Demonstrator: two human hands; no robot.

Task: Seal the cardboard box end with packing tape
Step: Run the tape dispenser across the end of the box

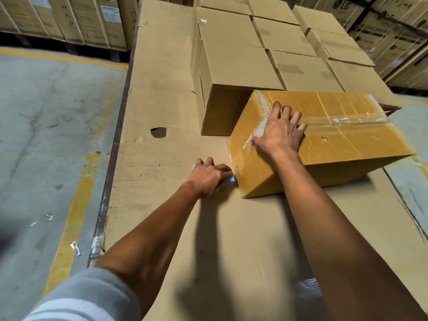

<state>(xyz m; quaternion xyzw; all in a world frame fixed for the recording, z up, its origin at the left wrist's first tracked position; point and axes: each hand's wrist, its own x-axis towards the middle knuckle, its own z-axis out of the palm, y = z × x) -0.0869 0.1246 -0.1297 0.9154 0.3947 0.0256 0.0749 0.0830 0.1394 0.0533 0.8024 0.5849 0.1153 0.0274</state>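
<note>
A yellow-brown cardboard box [342, 140] lies tilted on the cardboard-covered work surface [166, 144]. Clear packing tape [354, 119] runs along the box's top seam and down over its near end. My right hand [279, 130] lies flat with fingers spread on the top of the box at the near edge, pressing on the tape there. My left hand [209, 177] is low at the foot of the near end, closed around a blue tape dispenser [231, 180], of which only small blue parts show.
Several sealed brown boxes [234, 66] stand in rows right behind the tilted box. A hole [159, 132] breaks the work surface to the left. The concrete floor [46, 135] with yellow lines lies beyond the left edge. Stacked cartons [69, 17] line the back.
</note>
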